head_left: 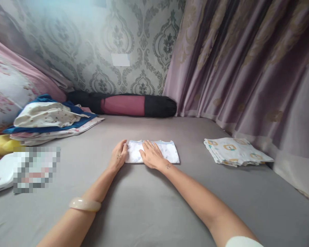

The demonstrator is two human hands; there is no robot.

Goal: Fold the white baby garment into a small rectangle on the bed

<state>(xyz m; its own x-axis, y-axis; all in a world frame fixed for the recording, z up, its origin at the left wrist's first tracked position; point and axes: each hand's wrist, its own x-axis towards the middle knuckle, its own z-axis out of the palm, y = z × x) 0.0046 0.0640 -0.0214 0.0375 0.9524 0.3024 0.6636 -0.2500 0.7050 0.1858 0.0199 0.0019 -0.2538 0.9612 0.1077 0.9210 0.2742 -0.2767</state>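
Observation:
A folded white cloth [167, 152] with a faint pale-blue pattern and a bluish upper edge lies flat on the grey bed sheet [149, 206]. My right hand [151, 154] rests palm down on its middle, fingers stretched out. At the cloth's left end, my left hand [118, 154] stands on its edge, fingers extended and touching or very close to the fabric. Part of the cloth is covered by my right hand. A pale bangle [84, 204] circles my left forearm.
To the right lies a folded stack of patterned cloths [234, 151]. A clothes pile [46, 116] sits at the left, near a white device [2, 173] and a blurred-out item [37, 169]. A long black-and-maroon bag [123, 104] lies along the wall, beside purple curtains [234, 61].

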